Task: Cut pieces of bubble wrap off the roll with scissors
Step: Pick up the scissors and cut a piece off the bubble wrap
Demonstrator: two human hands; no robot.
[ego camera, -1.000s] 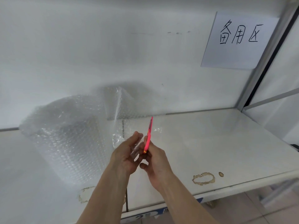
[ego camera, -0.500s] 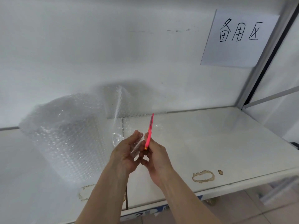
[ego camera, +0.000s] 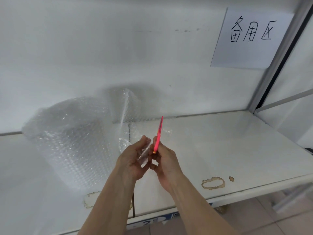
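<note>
A big roll of clear bubble wrap lies on the left of the white shelf, its loose end trailing to the right toward my hands. My left hand pinches the edge of that loose sheet just above the shelf. My right hand grips pink scissors, seen edge-on with the tips pointing up and away. The blades stand right beside the held edge of the wrap; whether they are apart I cannot tell.
A paper sign with handwritten characters hangs on the back wall at upper right. A metal upright bounds the shelf on the right. Brown ring stains mark the shelf near its front edge. Tiled floor shows below.
Both hands with the scissors and the wrap edge have shifted slightly up and away from me; the grip is the same.
</note>
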